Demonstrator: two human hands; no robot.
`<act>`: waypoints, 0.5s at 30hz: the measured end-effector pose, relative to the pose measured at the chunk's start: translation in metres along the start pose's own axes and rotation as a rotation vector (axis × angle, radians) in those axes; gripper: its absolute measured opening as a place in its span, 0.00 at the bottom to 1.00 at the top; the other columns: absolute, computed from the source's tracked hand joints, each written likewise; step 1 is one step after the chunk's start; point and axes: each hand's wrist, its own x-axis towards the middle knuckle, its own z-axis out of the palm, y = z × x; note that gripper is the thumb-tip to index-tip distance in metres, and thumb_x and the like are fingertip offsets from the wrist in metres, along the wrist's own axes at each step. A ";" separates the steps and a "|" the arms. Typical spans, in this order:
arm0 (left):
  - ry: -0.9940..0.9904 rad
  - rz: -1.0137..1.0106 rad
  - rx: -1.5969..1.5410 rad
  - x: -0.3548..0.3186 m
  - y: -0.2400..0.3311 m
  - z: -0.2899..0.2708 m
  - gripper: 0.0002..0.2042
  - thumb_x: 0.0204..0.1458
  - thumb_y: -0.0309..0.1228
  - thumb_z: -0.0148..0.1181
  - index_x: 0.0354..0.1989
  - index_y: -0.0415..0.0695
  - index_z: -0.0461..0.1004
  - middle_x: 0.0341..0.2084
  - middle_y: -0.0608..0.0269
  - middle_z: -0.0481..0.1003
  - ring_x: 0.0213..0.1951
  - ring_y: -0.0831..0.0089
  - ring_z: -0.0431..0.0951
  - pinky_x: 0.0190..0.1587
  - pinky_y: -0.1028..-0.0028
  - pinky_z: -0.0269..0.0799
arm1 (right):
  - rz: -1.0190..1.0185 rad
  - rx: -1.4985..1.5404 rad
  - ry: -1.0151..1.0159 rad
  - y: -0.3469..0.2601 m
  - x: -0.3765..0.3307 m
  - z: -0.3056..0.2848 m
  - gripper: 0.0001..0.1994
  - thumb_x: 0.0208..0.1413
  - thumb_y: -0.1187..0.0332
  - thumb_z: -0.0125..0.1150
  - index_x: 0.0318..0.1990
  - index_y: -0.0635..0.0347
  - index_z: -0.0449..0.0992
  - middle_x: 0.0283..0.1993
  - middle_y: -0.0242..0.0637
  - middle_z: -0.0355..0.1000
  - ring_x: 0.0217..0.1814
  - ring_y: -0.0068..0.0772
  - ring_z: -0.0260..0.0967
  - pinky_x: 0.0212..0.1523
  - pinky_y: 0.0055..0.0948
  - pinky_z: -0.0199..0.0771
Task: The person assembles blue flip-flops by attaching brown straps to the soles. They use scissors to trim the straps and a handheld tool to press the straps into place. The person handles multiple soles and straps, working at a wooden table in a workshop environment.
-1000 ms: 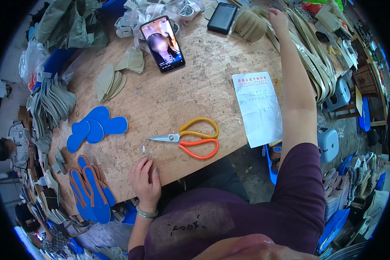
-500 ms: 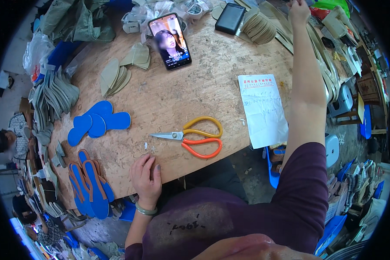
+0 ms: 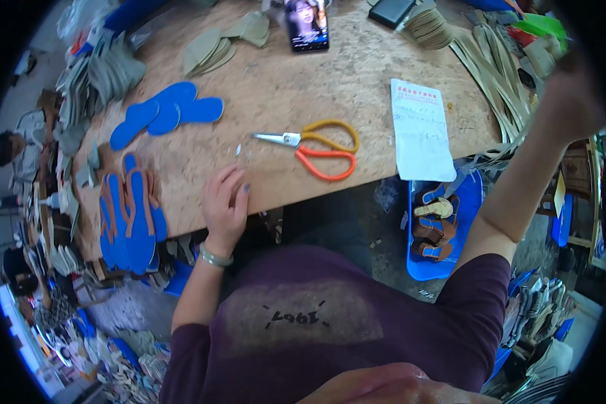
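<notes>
My left hand (image 3: 223,205) rests palm down at the front edge of the wooden table (image 3: 269,87), fingers extended and holding nothing. A pair of scissors (image 3: 291,139) with one yellow and one orange handle lies to its right. Left of that hand are blue insoles with brown edging (image 3: 139,202), piled together. Several plain blue insoles (image 3: 194,110) overlap farther back. My right hand (image 3: 578,101) is stretched out to the far right, beyond the table's edge. It is dark and blurred, so its fingers and anything in them cannot be made out.
A written paper sheet (image 3: 421,131) hangs slightly over the front edge. Below it stands a blue bin (image 3: 421,268) of brown sandals. Toward the back are a lit phone (image 3: 308,27), a black case (image 3: 390,11), beige pieces (image 3: 205,52) and long strips (image 3: 491,87). Grey pieces (image 3: 114,67) crowd the left.
The view has shifted, so the table sits higher in it and the blue bin shows more. My right hand has swung from the table's back right out past its right edge. The left hand stays at the edge.
</notes>
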 end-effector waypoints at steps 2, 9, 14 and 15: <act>0.015 0.006 -0.167 0.003 0.010 -0.004 0.15 0.53 0.30 0.57 0.50 0.41 0.72 0.48 0.54 0.72 0.53 0.59 0.69 0.58 0.65 0.60 | 0.124 0.174 -0.424 -0.050 -0.047 0.034 0.14 0.48 0.82 0.52 0.43 0.61 0.75 0.37 0.36 0.76 0.34 0.29 0.74 0.38 0.28 0.73; -0.462 -0.093 -1.193 0.023 0.093 0.019 0.29 0.55 0.24 0.58 0.63 0.43 0.53 0.53 0.63 0.65 0.56 0.72 0.65 0.56 0.70 0.65 | 0.023 0.357 -0.887 -0.134 -0.172 0.105 0.08 0.48 0.76 0.62 0.38 0.60 0.77 0.39 0.40 0.73 0.38 0.41 0.72 0.40 0.32 0.73; -0.324 -0.325 -1.210 0.032 0.093 0.039 0.12 0.63 0.32 0.46 0.49 0.40 0.67 0.35 0.62 0.73 0.38 0.76 0.74 0.41 0.74 0.72 | 0.116 -0.513 -0.223 -0.030 -0.187 0.042 0.21 0.50 0.60 0.65 0.49 0.62 0.73 0.46 0.45 0.73 0.52 0.51 0.66 0.54 0.41 0.65; -0.343 -0.327 -1.255 0.031 0.093 0.044 0.11 0.63 0.33 0.46 0.47 0.40 0.68 0.32 0.62 0.74 0.35 0.76 0.74 0.39 0.74 0.72 | 0.098 -0.857 -0.176 -0.003 -0.196 0.007 0.26 0.49 0.55 0.63 0.52 0.63 0.70 0.47 0.50 0.71 0.53 0.56 0.65 0.56 0.43 0.62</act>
